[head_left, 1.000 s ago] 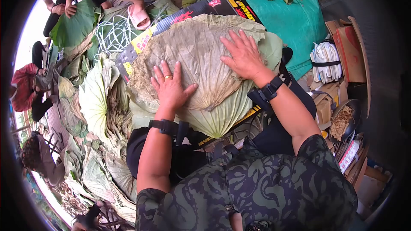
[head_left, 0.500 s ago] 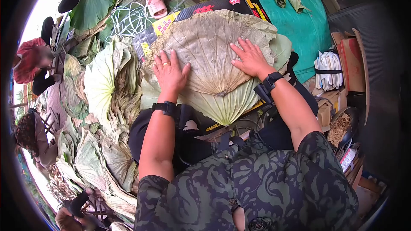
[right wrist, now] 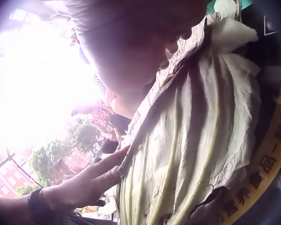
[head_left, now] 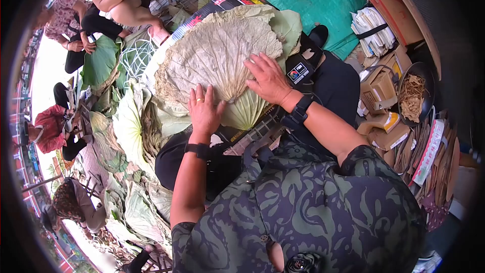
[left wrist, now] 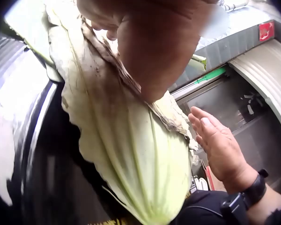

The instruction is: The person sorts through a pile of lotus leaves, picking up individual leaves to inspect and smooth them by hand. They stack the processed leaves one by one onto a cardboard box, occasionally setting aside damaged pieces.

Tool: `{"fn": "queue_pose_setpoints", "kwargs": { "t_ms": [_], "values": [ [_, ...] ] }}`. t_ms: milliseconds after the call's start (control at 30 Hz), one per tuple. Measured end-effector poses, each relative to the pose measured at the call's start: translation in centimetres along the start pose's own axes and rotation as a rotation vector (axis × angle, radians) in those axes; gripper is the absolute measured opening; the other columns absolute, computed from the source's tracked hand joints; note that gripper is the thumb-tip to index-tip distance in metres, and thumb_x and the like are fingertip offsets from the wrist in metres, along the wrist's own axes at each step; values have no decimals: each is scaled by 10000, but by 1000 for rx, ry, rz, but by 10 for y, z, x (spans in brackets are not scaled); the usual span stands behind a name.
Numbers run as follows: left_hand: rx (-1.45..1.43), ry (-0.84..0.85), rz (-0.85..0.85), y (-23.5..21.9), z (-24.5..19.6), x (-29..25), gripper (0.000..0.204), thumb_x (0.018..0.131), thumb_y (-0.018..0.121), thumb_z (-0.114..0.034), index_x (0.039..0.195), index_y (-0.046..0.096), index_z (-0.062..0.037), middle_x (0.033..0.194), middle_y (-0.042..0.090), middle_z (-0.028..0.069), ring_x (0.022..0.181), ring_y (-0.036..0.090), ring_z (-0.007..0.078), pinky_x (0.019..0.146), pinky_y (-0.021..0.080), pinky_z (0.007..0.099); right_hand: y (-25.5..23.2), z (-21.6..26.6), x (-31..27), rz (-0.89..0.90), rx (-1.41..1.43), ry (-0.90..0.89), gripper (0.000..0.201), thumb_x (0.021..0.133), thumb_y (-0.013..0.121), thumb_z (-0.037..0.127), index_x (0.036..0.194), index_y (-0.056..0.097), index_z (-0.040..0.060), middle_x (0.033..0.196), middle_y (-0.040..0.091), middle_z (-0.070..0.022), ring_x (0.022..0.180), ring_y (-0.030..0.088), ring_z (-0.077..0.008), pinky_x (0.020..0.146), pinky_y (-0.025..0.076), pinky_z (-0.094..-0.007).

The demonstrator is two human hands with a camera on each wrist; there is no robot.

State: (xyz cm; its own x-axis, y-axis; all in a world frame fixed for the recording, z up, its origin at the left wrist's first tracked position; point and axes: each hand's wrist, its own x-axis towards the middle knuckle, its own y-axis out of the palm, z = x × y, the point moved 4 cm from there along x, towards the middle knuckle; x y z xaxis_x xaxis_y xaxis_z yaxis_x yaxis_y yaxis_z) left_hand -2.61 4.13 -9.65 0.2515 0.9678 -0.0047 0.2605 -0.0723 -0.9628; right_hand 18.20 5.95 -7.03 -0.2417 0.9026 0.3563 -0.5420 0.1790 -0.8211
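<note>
In the head view, a brownish dried lotus leaf (head_left: 217,55) lies spread over paler green leaves (head_left: 244,115) on a black printed board (head_left: 227,1). My left hand (head_left: 204,114) rests with straight fingers on the near left part of the top leaf. On its right side my right hand (head_left: 270,82) lies flat, fingers spread, thumb toward the leaf's ribbed centre. The left wrist view shows the pale ribbed leaf (left wrist: 126,140) underneath, with the browner one over it. Nothing is gripped in either hand.
Heaped dried leaves (head_left: 134,121) lie at the left, beside white strapping (head_left: 135,56). Several people sit at the far left. A green tarp (head_left: 308,0) spreads at the back. To the right are tied papers (head_left: 373,30), cartons (head_left: 379,88) and a black pan (head_left: 415,93).
Both hands have slid over the top leaf toward my body, close to its near edge. The head view has turned, so the surroundings sit differently. The leaves remain stacked.
</note>
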Motion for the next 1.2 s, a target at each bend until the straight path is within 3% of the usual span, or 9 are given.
{"fn": "queue_pose_setpoints", "kwargs": {
  "t_ms": [200, 300, 400, 533, 700, 800, 900, 1033, 1200],
  "values": [
    [77, 144, 96, -1, -71, -21, 834, 669, 678, -479, 1332, 343, -101, 1402, 221, 223, 1306, 147, 424, 1032, 149, 539, 5, 13, -57, -36, 109, 28, 500, 718, 620, 237, 1181, 498, 94, 1249, 439, -151, 1179, 377, -348, 990, 297, -440],
    [93, 75, 214, 4, -84, -24, 961, 611, 721, -482, 1368, 265, -104, 1412, 183, 233, 1306, 138, 423, 1031, 137, 537, 6, 3, -68, -6, 135, 52, 499, 722, 614, 212, 1191, 490, 92, 1259, 427, -149, 1187, 368, -343, 993, 298, -433],
    [135, 25, 227, 8, -90, -29, 1093, 523, 799, -377, 1384, 190, -90, 1421, 119, 253, 1305, 119, 442, 1033, 155, 534, -3, -16, -66, -162, 98, 146, 443, 700, 624, 199, 1118, 525, 90, 1197, 467, -146, 1128, 408, -340, 953, 325, -441],
    [110, 89, 166, 18, -89, -33, 945, 572, 715, -204, 1366, 223, -68, 1385, 172, 303, 1268, 181, 492, 1020, 220, 522, -7, -34, -67, -243, 120, 264, 436, 690, 638, 178, 1096, 519, 75, 1178, 472, -154, 1104, 421, -339, 942, 335, -421],
    [50, 150, 183, 11, -85, -23, 930, 566, 706, -192, 1354, 238, -36, 1363, 197, 328, 1258, 180, 503, 1039, 220, 476, -1, -41, -63, -261, 200, 322, 418, 701, 621, 159, 1093, 510, 62, 1138, 493, -152, 1036, 471, -331, 881, 376, -426],
    [-239, 35, 250, 4, -77, -16, 966, 507, 726, -132, 1354, 270, -50, 1370, 216, 308, 1292, 243, 378, 1039, 260, 351, -1, -51, -61, -446, 331, 389, 396, 708, 597, 121, 1078, 492, 28, 1065, 538, -161, 954, 523, -340, 826, 421, -408],
    [-480, -12, 307, -3, -68, -7, 902, 526, 701, -142, 1333, 317, -22, 1361, 260, 302, 1297, 265, 331, 1035, 245, 312, 2, -57, -61, -365, 442, 454, 417, 751, 559, 104, 1141, 461, -10, 1104, 529, -200, 1025, 500, -356, 902, 391, -403],
    [-1205, -280, 435, -4, -58, -8, 839, 574, 593, -6, 1354, 286, -2, 1345, 375, 118, 1190, 413, 217, 971, 327, 284, 2, -55, -61, -319, 450, 469, 386, 748, 564, 103, 1110, 486, -9, 1078, 542, -191, 1009, 504, -356, 881, 398, -409],
    [-1243, -315, 433, -11, -57, -5, 804, 585, 600, -27, 1339, 323, -8, 1313, 407, 137, 1157, 446, 229, 958, 347, 297, 4, -44, -63, -291, 247, 306, 353, 709, 575, 133, 1053, 531, 62, 973, 575, -131, 911, 538, -320, 807, 414, -420]
  ]
}}
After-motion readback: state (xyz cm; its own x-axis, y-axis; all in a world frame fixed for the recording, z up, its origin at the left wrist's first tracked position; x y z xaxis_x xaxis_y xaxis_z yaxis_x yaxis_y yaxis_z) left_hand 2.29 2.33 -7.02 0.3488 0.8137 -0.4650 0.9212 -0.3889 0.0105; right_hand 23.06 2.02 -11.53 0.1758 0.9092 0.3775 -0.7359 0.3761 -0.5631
